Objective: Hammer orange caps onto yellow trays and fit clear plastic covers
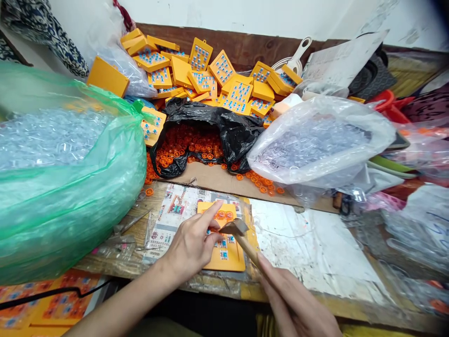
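Worn wooden bench (129, 222), crowded with bags and loose parts, backed by a pale wall (245, 14). At lower left, below the front edge, a black cable (63, 291) crosses orange panels (42, 311) bearing red and blue pieces. The right hand (294, 299) has its grip closed around the wooden handle of a small hammer (250, 250), whose metal head is over the orange block (226, 263) at the bench's front middle. The left hand (189, 243) lies over the block's left side, index finger extended toward its far edge; its grip is partly curled, thumb beside the hammer head, and whether it pinches a part cannot be told. Orange rings (224, 215) and blue-and-clear pieces (223, 254) sit on the block. Beneath and left is a printed sheet (161, 234); to the right, a scuffed white surface (308, 243). Beyond, a green bag (70, 224) and a whitish bag (315, 140) of clear parts flank an open black bag (242, 135) spilling orange rings onto cardboard (210, 178). Farthest, similar blocks (199, 79) are heaped before the wall.
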`<state>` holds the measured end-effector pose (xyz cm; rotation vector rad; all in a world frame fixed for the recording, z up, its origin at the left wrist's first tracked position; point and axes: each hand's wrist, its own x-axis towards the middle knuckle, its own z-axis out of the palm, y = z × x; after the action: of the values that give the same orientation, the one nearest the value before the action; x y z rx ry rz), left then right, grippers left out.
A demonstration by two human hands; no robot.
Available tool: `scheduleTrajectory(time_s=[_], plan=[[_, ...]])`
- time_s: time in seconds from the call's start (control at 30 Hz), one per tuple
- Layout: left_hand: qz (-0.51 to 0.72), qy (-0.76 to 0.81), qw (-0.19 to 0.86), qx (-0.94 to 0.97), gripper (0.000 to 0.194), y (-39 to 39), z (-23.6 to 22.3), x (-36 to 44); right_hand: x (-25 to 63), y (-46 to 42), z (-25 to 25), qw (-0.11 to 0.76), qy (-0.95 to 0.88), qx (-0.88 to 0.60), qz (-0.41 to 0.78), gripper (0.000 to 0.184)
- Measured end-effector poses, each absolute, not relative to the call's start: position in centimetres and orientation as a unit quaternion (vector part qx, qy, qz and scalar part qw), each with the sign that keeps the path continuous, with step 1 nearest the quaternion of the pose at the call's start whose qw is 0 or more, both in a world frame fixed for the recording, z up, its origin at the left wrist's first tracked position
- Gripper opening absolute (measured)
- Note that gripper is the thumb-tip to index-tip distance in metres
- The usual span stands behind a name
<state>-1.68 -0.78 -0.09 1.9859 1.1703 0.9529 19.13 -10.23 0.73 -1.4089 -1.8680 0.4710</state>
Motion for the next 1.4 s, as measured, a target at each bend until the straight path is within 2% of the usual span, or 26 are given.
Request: scheduleTrajectory(time_s=[0.2,0.37,0.5,0.57,0.63,0.7,0.77,0.9,1.03,1.13,1.2,1.27,1.4], plan=[[0.371,0.457,0.298,0.752,0.069,-0.7,0.2,-1.9,19.3,-10.5,1.2,0.390,-0.714,-0.569,0.119,0.059],[0.347,0.468,0.312,0.751,0.066,-0.8,0.2,-1.8,19.7,-10.3,0.8,0.294,-0.777,-0.534,0.157,0.058],[0.339,0.466,0.344,0.741,0.059,-0.2,0.8,-2.2,20.0,-10.1,0.2,0.333,-0.728,-0.568,0.188,0.047],[0.363,0.472,0.299,0.746,0.041,1.3,1.4,-3.0,19.9,-10.1,-0.2,0.363,-0.660,-0.620,0.218,0.040],[0.379,0.514,0.180,0.748,0.022,4.0,2.0,-4.1,19.7,-10.0,-0.6,0.399,-0.563,-0.678,0.253,0.042],[0.346,0.590,0.073,0.726,0.020,7.0,2.5,-5.3,19.2,-9.9,-0.8,0.444,-0.469,-0.707,0.288,0.049],[0.329,0.633,0.046,0.700,0.023,9.8,2.8,-6.3,18.8,-9.8,-0.9,0.475,-0.417,-0.710,0.311,0.053],[0.318,0.650,0.072,0.687,0.021,12.8,2.9,-6.8,18.7,-9.8,-0.9,0.465,-0.414,-0.709,0.332,0.052],[0.326,0.634,0.129,0.690,0.019,12.0,3.2,-6.2,19.0,-9.9,-0.9,0.469,-0.402,-0.713,0.332,0.053],[0.308,0.610,0.227,0.694,0.015,9.1,3.3,-6.3,18.8,-9.9,-0.9,0.469,-0.410,-0.714,0.320,0.055],[0.264,0.592,0.327,0.688,0.013,6.5,3.0,-6.8,18.7,-9.9,-1.0,0.473,-0.414,-0.717,0.302,0.054],[0.219,0.574,0.385,0.689,0.013,4.2,2.4,-7.5,18.6,-9.9,-0.9,0.473,-0.418,-0.719,0.291,0.053],[0.213,0.556,0.290,0.749,0.016,1.8,1.1,-8.4,18.8,-9.8,-0.7,0.462,-0.431,-0.714,0.302,0.052]])
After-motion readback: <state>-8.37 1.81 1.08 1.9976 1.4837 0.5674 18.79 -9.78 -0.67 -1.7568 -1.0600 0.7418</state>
